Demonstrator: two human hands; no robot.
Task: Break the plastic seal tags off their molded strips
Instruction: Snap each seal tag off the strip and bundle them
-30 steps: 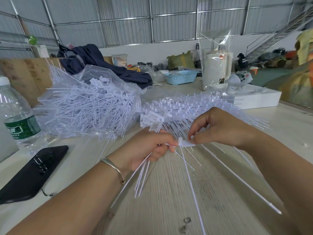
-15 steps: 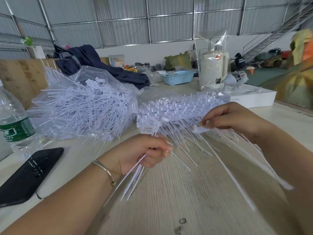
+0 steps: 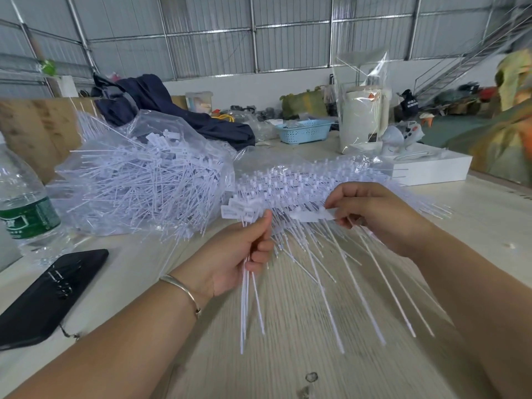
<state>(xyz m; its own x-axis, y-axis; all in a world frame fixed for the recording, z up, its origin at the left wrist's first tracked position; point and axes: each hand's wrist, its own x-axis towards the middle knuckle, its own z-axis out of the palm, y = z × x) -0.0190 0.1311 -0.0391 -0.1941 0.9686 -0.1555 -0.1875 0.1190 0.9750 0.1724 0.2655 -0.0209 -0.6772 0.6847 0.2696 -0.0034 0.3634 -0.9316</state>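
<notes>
Right now my left hand grips a bundle of loose tags above the table; right fingers pinch one tag on the strip. Risk — a skewed twist snaps its thin tail, or my bundle slips and fans out.

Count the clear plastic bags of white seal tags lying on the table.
2: one bag of loose tags at the left, one bag of tag strips behind the hands. Others may be hidden.
</notes>
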